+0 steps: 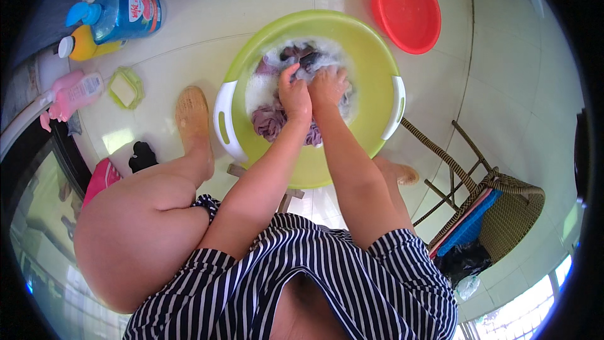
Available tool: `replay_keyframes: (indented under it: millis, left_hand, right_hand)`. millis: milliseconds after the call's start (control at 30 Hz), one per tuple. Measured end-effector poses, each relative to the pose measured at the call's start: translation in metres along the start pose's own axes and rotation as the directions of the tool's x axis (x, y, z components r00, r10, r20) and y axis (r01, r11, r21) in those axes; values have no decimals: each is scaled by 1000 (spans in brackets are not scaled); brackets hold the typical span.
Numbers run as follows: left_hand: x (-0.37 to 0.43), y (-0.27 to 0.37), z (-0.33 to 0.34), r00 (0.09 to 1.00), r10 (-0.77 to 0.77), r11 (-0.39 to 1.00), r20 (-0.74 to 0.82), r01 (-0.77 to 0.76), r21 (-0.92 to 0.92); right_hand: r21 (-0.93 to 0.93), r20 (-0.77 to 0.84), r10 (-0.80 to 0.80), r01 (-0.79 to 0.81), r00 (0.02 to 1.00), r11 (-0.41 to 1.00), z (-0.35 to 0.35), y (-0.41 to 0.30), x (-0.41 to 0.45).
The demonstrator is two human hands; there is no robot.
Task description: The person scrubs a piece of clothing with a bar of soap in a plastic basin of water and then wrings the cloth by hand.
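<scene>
A lime-green plastic basin (368, 108) with white handles stands in front of me, holding suds and wet clothes. My left hand (296, 94) is closed around wet dark cloth (302, 54), its thumb uppermost. Pressed close beside it, my right hand (329, 85) curls over the wet cloth, with fingertips partly lost in white foam (264, 89). Both hands are inside the basin. A bunched mauve garment (269, 122) lies under and to the left of my wrists. Foam and my hands hide where one piece of cloth ends and another begins.
A red plastic bowl (408, 9) sits beyond the basin. On the left are a blue pump bottle (113, 14), a yellow bottle (89, 45), pink bottles (78, 92), a soap dish (125, 89) and a black cloth item (142, 157). A woven chair (512, 212) stands at right.
</scene>
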State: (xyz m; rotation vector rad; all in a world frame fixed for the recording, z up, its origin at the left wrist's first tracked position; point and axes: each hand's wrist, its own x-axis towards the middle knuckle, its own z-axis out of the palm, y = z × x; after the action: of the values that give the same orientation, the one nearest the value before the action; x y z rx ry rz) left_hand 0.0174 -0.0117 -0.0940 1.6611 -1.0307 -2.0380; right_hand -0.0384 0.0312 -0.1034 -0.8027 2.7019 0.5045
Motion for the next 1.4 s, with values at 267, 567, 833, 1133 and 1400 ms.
replay_keyframes:
  millis: [267,567,833,1133,1400]
  left_hand:
    - [26,17,-20,741,-491,653,458,661,-369]
    - [12,15,0,822,-461,858,335,509,-67]
    - [9,23,-6,982,-121,629,147,-39,777]
    - [-1,20,-18,942,-243,413,230,-114,904]
    - [34,27,-21,761,-552,743,342,635,-213]
  right_hand:
    - [826,286,43,-269,957,495,-98,-3,-44]
    - [804,-90,160,-23,983,594,-66,9,-32]
    - [548,-239,100,49,966,835,6,34,-21]
    - [178,163,-214,185,963,967,7,44,11]
    - [799,170,171,-237,970,552,-82,-11,-49]
